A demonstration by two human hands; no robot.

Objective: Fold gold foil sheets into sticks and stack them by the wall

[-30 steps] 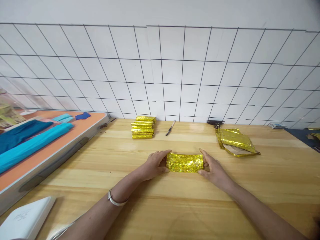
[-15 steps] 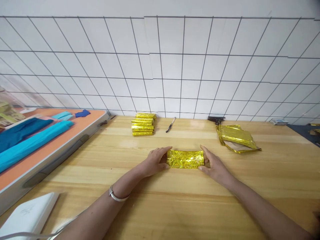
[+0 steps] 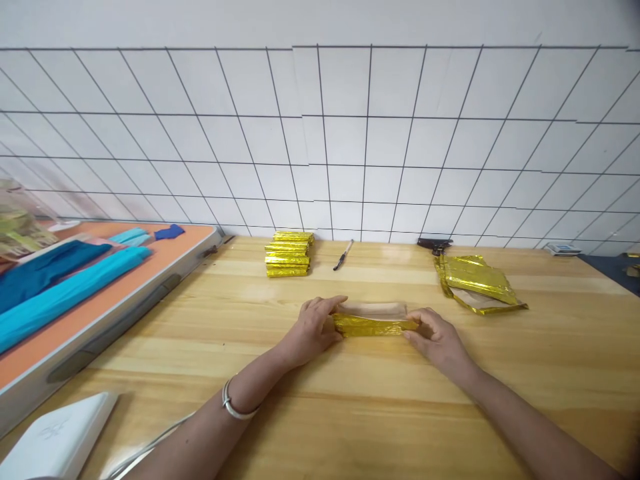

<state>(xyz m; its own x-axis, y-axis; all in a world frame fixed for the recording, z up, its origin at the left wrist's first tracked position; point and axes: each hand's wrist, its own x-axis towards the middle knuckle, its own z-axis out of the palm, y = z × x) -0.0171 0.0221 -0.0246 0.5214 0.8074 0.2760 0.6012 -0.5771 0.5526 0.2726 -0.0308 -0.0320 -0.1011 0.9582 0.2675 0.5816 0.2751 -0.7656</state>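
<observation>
A shiny gold foil sheet (image 3: 373, 326) lies on the wooden table in front of me, its pale inner side showing along the back and a gold strip folded along the front. At its left end my left hand (image 3: 316, 325) grips the foil between thumb and fingers. My right hand (image 3: 434, 335) pinches the right end. Behind, to the left, sits a stack of folded gold strips (image 3: 289, 255). More gold foil sheets (image 3: 477, 280) lie at the back right, one with its brownish underside partly showing.
A pen (image 3: 343, 255) and a black clip (image 3: 435, 243) lie near the tiled wall. At the left are an orange-topped board (image 3: 193, 235) with blue cloths (image 3: 75, 293), and a white box (image 3: 60, 433) with a cable at the front.
The foil's flat patterned face has given way to a pale inner side with a gold strip folded at the front. My right hand's fingers have closed on its end. The view has shifted slightly.
</observation>
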